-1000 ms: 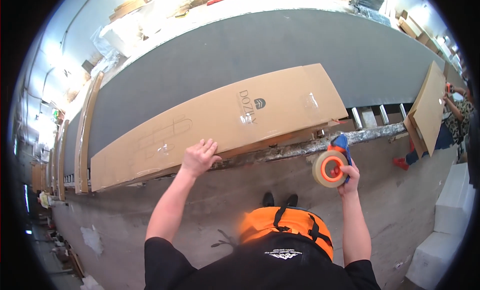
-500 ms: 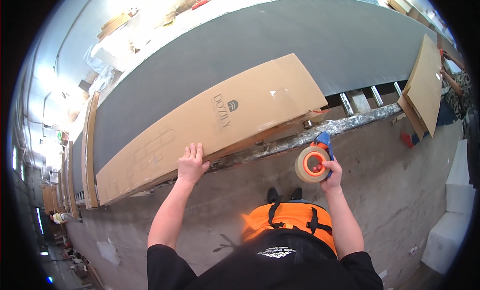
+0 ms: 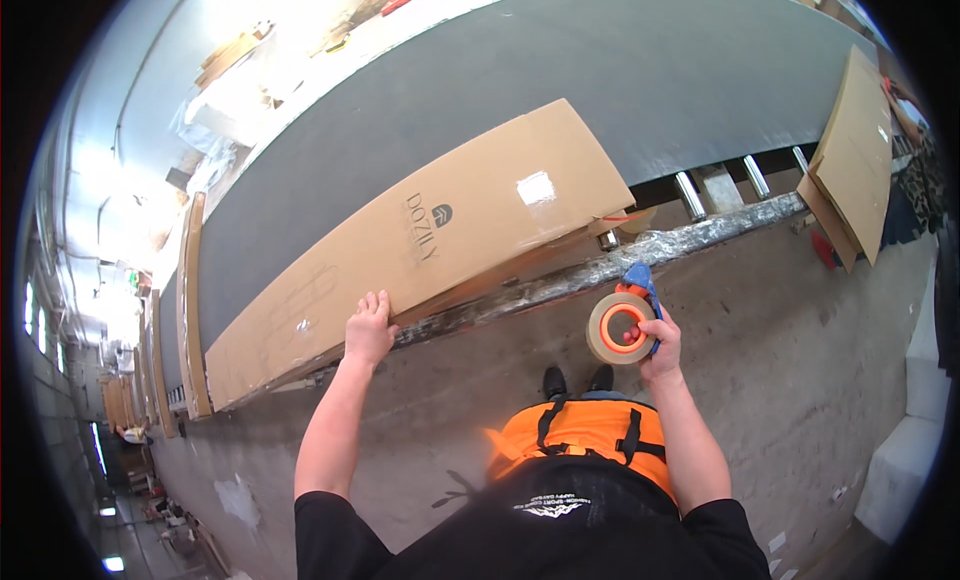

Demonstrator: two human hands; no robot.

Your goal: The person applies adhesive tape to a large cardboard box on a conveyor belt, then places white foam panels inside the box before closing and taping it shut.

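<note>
A: Pressing flat, left hand [image 3: 368, 330] lies open on the near edge of the long brown cardboard box [image 3: 420, 245], smooth and matte, resting on the dark grey conveyor belt [image 3: 600, 90].

B: Right hand [image 3: 655, 335] is closed around the blue tape dispenser [image 3: 622, 320] with its tan roll, over rough concrete floor [image 3: 800, 320]. Box sits further left than before.

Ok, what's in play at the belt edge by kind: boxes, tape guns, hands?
Long flat cardboard box under the left hand: 1
Tape dispenser in the right hand's grip: 1
Hands, left hand and right hand: 2
Total: 4
</note>
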